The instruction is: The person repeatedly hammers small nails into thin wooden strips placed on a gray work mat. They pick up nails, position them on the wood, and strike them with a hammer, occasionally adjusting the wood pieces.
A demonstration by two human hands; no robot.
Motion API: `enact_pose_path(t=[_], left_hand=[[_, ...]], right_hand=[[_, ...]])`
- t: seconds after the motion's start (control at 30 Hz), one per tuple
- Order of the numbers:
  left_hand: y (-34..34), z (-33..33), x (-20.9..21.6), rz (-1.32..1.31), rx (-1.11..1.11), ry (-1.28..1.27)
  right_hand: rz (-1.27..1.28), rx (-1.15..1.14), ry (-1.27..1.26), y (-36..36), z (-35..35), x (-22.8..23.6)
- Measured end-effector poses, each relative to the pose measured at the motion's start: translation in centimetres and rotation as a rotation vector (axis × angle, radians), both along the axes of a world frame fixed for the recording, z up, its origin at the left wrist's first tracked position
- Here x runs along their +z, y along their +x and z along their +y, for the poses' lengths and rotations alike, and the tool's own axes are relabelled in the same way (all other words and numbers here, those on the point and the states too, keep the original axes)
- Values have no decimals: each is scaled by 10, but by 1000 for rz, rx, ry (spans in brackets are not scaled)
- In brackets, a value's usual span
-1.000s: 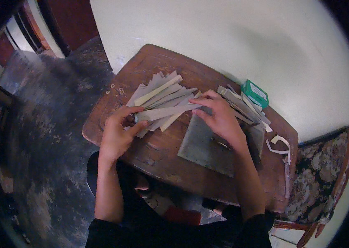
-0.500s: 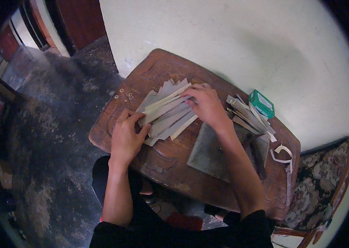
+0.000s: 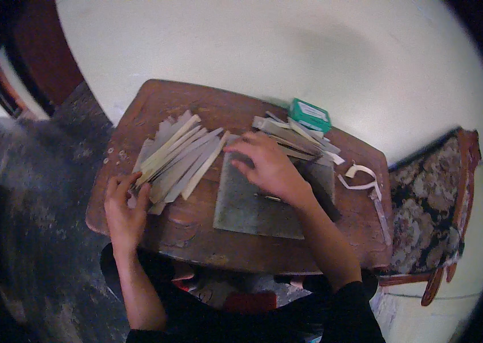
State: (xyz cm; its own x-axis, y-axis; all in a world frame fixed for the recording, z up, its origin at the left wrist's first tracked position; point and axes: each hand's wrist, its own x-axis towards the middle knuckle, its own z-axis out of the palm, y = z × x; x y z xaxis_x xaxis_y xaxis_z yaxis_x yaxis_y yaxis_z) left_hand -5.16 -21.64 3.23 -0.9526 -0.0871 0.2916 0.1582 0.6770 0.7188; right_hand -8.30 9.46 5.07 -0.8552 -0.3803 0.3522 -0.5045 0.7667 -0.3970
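Observation:
A fanned pile of long, flat, pale grey and cream strips (image 3: 187, 157) lies on the left half of the carved wooden table (image 3: 196, 237). My left hand (image 3: 126, 208) is closed around the lower left end of the pile, thumb on one side and fingers on the other. Apart from the pile, my right hand (image 3: 267, 167) hovers over a flat grey board (image 3: 247, 211), fingers spread and nothing visible in them. Just beyond it rests a second bundle of strips (image 3: 301, 137). A dark long tool (image 3: 324, 197) on the board is partly hidden by my right forearm.
A green box (image 3: 310, 116) stands by the wall at the table's back edge. Curled white strips (image 3: 361, 177) lie at the right. Several small pale rings (image 3: 120, 153) are at the left. A flower-patterned chair (image 3: 430, 194) adjoins the table's right side.
My right hand has let go of the pile's upper end and moved right, over the grey board. My left hand keeps its hold. The whole view has turned and shifted rightward.

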Motion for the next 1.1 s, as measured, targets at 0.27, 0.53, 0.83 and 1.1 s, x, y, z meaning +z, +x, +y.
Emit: enact_pose_path(t=[0.27, 0.53, 0.83, 1.1], left_hand=[[14, 74, 12, 42, -409, 99], [-55, 185, 12, 122, -743, -48], [-139, 254, -24, 308, -816, -297], [-149, 251, -17, 202, -865, -370]], right_hand=[[-122, -375, -80, 61, 102, 11], [8, -544, 27, 18, 165, -27], [-114, -576, 222, 3, 145, -31], [-109, -566, 462, 0, 138, -20]])
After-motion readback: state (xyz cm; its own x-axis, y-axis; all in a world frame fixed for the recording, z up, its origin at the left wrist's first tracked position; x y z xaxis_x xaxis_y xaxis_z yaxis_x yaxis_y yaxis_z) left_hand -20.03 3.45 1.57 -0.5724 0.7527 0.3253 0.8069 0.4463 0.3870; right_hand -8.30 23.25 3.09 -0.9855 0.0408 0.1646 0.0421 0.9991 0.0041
